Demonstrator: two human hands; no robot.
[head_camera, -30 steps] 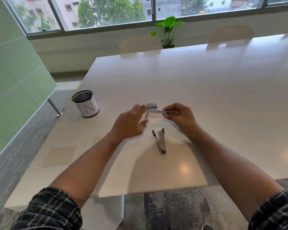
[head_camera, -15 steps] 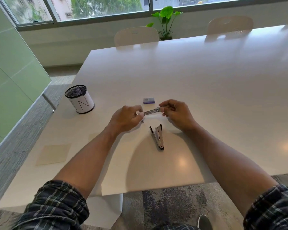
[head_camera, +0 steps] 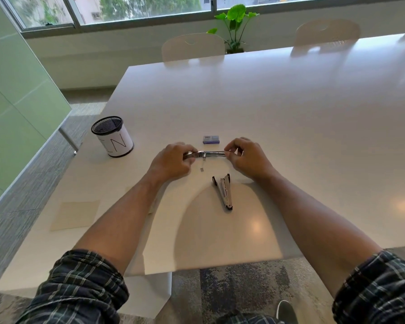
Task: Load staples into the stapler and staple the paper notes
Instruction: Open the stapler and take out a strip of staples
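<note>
Now levelled between left hand [head_camera: 173, 160] and right hand [head_camera: 248, 157], both pinched on staple strip [head_camera: 212, 153]; loading step, next carrying it toward stapler [head_camera: 223, 194] at 6 o'clock.

Head camera looks down (wide-angle) over table [head_camera: 290, 127].

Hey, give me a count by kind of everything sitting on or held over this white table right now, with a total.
Staplers: 2, one held between the left hand and right hand as stapler in hand, one lying open as stapler on table
Staple boxes: 1, staple box
Mesh cups: 1, mesh cup
Paper notes: 1 clearly seen, paper note
Loose staple bits: 1, staple bit
Total: 6
</note>
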